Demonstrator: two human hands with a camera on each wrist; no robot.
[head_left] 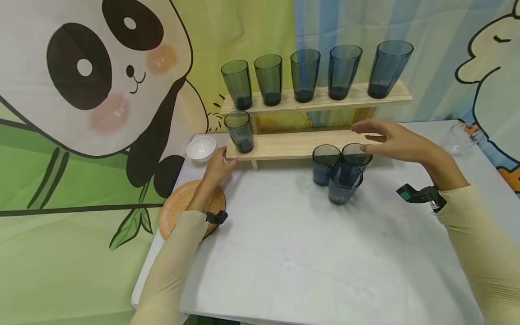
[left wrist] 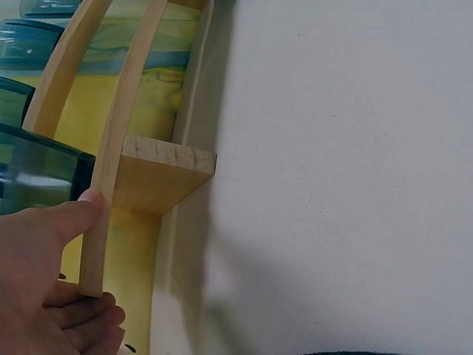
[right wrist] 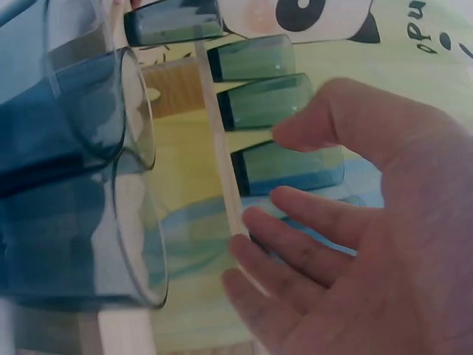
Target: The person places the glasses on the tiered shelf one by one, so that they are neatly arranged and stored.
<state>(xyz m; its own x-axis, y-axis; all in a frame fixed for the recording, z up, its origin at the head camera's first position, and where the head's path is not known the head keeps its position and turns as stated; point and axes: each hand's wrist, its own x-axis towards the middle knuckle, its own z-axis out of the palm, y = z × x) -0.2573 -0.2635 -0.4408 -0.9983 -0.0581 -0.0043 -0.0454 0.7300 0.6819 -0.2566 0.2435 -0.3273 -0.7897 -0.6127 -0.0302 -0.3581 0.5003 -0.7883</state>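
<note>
A two-tier wooden shelf (head_left: 284,145) stands at the back of the table. My left hand (head_left: 219,169) grips the left end of its lower board, thumb on top and fingers curled below, as the left wrist view shows. Just beside the thumb, a blue glass (head_left: 239,132) stands on that board. My right hand (head_left: 392,141) hovers with fingers spread, nothing in it, over the right end of the lower board. Below it three blue glasses, the front one (head_left: 345,183) nearest me, are grouped on the table against the shelf front.
Several tinted glasses (head_left: 304,74) line the upper board (head_left: 321,95). To the left are a white bowl (head_left: 201,148) and an orange-patterned round plate (head_left: 178,208), partly under my left forearm. A clear glass item (head_left: 461,137) stands at the right back. White cloth covers the table (head_left: 292,266).
</note>
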